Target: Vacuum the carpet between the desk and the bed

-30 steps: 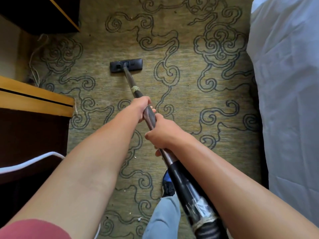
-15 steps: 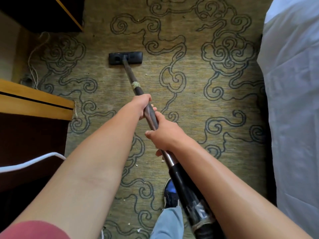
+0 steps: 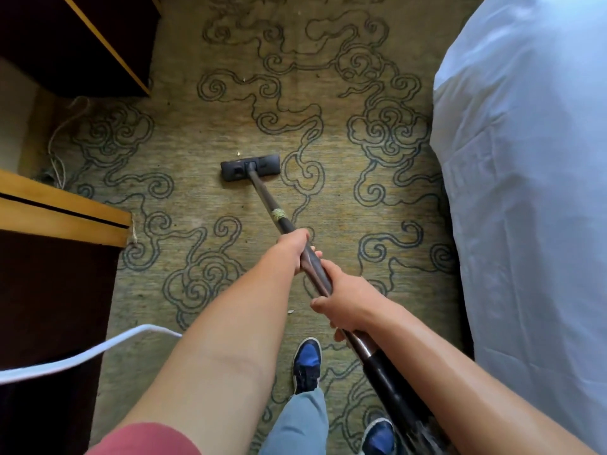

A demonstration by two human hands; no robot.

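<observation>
The desk (image 3: 62, 211) runs off the left edge. Beside it on the carpet (image 3: 197, 198), the left hand (image 3: 295, 247) then right hand (image 3: 348, 307) grip the vacuum wand (image 3: 266, 198), angled away toward its floor head (image 3: 250, 167); its lower end is cut off. The bed (image 3: 525, 192) lies opposite the desk.

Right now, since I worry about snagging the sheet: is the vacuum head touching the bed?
Apart. The head view shows bare carpet between the vacuum head and the bed.

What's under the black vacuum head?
The vacuum head sits flat on the patterned carpet. Pale crumbs lie nearby, but whatever is beneath the head is covered.
</observation>
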